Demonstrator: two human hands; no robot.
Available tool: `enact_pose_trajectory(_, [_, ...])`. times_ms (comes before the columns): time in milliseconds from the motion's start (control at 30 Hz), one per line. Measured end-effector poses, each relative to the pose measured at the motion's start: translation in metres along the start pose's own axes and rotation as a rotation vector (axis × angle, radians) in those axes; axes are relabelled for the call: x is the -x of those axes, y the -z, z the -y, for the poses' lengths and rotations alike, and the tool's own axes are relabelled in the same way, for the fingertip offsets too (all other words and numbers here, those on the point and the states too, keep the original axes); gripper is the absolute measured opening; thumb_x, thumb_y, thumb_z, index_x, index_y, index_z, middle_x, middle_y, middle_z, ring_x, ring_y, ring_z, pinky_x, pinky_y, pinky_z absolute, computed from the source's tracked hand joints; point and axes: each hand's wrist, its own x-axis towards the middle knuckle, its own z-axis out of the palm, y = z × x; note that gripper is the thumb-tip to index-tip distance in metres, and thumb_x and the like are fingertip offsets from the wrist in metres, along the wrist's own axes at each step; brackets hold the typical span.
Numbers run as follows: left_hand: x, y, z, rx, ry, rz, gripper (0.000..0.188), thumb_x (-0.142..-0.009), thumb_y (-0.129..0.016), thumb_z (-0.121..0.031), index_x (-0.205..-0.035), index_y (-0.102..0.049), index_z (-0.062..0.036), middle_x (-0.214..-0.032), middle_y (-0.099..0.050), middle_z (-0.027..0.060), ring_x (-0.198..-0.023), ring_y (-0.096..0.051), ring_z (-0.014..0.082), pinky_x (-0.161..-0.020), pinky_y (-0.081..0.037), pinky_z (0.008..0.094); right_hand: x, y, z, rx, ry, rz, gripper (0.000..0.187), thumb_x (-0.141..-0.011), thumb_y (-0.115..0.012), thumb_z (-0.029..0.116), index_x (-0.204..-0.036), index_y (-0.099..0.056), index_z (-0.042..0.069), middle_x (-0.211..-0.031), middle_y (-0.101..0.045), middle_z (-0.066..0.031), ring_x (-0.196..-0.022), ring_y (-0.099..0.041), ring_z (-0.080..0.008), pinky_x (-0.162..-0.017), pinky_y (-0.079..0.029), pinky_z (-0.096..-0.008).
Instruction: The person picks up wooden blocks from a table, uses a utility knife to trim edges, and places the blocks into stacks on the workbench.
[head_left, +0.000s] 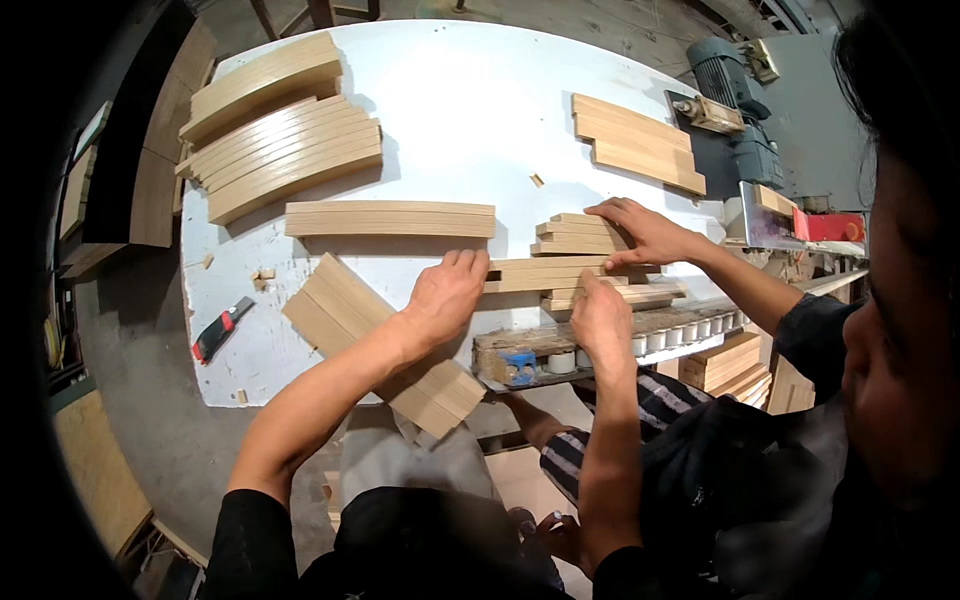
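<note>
My left hand (pixel 447 292) is closed at the left end of a light wooden strip (pixel 530 275), its fingertips over the end. My right hand (pixel 603 318) has its fingers closed on the same strip farther right. Just beyond it lies a short stack of strips (pixel 575 238), touched by a co-worker's hand (pixel 640 232). More strips (pixel 655 295) lie between my right hand and a roller rail (pixel 690 333). A row of stacked strips (pixel 390 220) lies beyond my left hand. Under my left forearm, wide strips (pixel 345 305) lie slanted over the table's near edge.
On the white table (pixel 450 110), curved pieces (pixel 290 150) are stacked far left and boards (pixel 640 145) lie far right. A red and black utility knife (pixel 222 330) rests near the left edge. A motor (pixel 725 75) stands at right. The co-worker's body is close on my right.
</note>
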Motion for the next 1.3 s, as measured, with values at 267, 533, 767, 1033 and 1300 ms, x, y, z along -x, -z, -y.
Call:
enact_pose_trajectory(267, [0.04,0.075,0.026,-0.096,0.079,0.086,0.027,-0.074,-0.06,-0.003,-0.1,-0.054,-0.0012,-0.093,-0.057,0.0138,-0.089,-0.057,0.035,-0.079,-0.045,0.0447,0.004,0.001,-0.005,-0.016,0.055,-0.038,0.026,-0.089,-0.054,0.015,-0.105,-0.064,-0.003,-0.091,-0.064,-0.0295,-0.09,-0.061,-0.0475,-0.079,-0.048,-0.0527])
enact_pose_trajectory(533, [0.135,0.21,0.073,-0.141,0.209,-0.003,0.042,-0.073,-0.07,-0.004,-0.114,-0.059,-0.0076,-0.11,-0.065,0.0103,-0.101,-0.062,0.03,-0.08,-0.045,0.0415,-0.005,0.002,0.001,0.092,-0.036,0.137,0.037,-0.09,-0.057,0.012,-0.122,-0.06,-0.005,-0.094,-0.064,-0.0278,-0.092,-0.061,-0.0446,-0.08,-0.048,-0.0507])
enact_pose_trajectory(767, [0.183,0.278,0.16,0.039,0.451,-0.323,0.035,-0.074,-0.07,0.002,-0.107,-0.062,-0.0041,-0.103,-0.066,0.0138,-0.099,-0.062,0.0349,-0.088,-0.047,0.0412,-0.001,-0.011,0.002,0.044,0.0,-0.003,0.035,-0.089,-0.061,0.017,-0.117,-0.063,-0.003,-0.094,-0.066,-0.0252,-0.091,-0.062,-0.0443,-0.08,-0.049,-0.0503])
enact_pose_trajectory(1033, [0.119,0.218,0.332,0.191,0.421,-0.4,0.047,-0.08,-0.068,0.001,-0.126,-0.06,-0.0013,-0.125,-0.062,0.0178,-0.117,-0.058,0.0312,-0.101,-0.045,0.0394,0.008,0.006,0.0,0.084,-0.146,0.012,0.03,-0.088,-0.062,0.025,-0.108,-0.068,0.004,-0.101,-0.067,-0.0245,-0.096,-0.062,-0.0437,-0.084,-0.049,-0.0494])
enact_pose_trajectory(1300, [0.114,0.215,0.323,-0.266,0.351,-0.275,0.056,-0.083,-0.07,-0.003,-0.136,-0.053,-0.0072,-0.13,-0.058,0.0193,-0.122,-0.054,0.0356,-0.102,-0.043,0.0413,0.007,0.021,-0.024,0.05,-0.092,0.017,0.025,-0.081,-0.064,0.014,-0.103,-0.072,0.006,-0.099,-0.069,-0.0195,-0.095,-0.064,-0.039,-0.084,-0.051,-0.047])
